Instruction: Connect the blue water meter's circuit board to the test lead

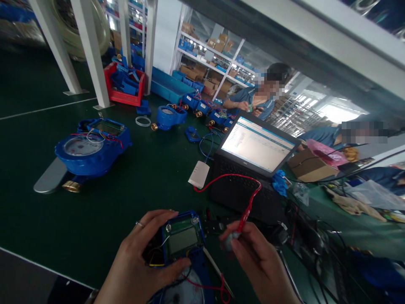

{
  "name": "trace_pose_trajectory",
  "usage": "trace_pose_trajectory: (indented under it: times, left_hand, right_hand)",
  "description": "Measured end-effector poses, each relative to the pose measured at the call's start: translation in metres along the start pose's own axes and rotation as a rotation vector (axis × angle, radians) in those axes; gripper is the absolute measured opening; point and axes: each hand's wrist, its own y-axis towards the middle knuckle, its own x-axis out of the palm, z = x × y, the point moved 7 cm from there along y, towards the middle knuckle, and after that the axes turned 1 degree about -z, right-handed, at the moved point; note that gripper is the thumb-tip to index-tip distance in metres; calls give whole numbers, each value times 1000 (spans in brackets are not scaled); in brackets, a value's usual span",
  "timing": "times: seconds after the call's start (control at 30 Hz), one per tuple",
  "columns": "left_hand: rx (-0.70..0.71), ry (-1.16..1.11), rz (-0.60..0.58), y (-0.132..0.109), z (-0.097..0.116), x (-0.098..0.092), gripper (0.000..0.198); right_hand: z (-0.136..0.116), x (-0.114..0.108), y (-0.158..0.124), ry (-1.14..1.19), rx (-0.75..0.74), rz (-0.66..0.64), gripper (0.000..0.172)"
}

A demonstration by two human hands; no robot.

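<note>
My left hand (139, 257) grips a blue water meter (183, 240) by the sides of its open display housing, with fingers at the far edge and the thumb near the dial. A green circuit board with a grey screen shows inside, and red and dark wires trail over the dial. Just right of the meter, my right hand (261, 261) pinches a blurred grey connector (230, 241) at the end of a red cable (248, 207). That cable runs to a white interface box (199, 174) beside an open laptop (257, 143).
Another blue water meter (91, 147) lies at the left on a grey flat plate (50, 177). Further meters (167, 117), a red bin (126, 84) of blue parts and metal posts (91, 50) stand behind. Two co-workers (253, 99) sit across. Cables and tools clutter the right side.
</note>
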Motion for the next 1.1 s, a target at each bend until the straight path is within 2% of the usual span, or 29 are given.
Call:
trace_pose_trajectory:
  times: [0.13,0.23,0.37,0.57,0.77,1.1]
  left_hand:
    - [12,-8,-22,1,-3,0,47]
    - [12,-17,-45,2,-5,0,47]
    - [94,-11,-80,2,-8,0,55]
    - [192,-35,-41,-2,-7,-6,58]
    - [91,-54,-25,-6,3,-10,53]
    - [93,-43,6,-9,6,-12,53]
  right_hand:
    - [13,-5,-4,-332,-10,-55,29]
    - [13,-7,-6,-432,-65,-30,25]
    - [7,-2,-6,-424,-130,-14,13]
    - [8,2,-4,-445,-164,-26,10]
    - [8,2,-3,-461,-196,-11,10]
    - [9,3,-4,-484,-150,-33,13]
